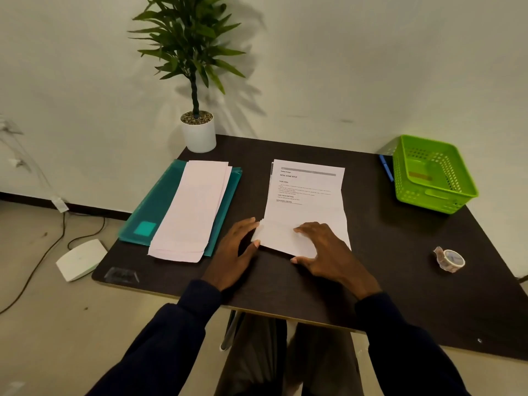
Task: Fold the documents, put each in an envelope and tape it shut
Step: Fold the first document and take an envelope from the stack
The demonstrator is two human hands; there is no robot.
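Head view, left to right. White flat device (81, 260) lies on the floor beside the near left corner of the dark table (371, 281). A teal folder (148, 212) sits on the table's left side with a stack of pale envelopes (191, 212) on top of it. A potted plant (197, 81) stands behind them at the far edge. The document (305, 195) lies at centre, print up, its near end folded over. Left hand (234, 252) lies flat, fingers straight, touching the flap's left edge. Right hand (325, 252) presses flat on the flap, fingers spread, grasping nothing. Green basket (431, 172) sits far right. Tape roll (450, 260) lies near right, well apart from the document.
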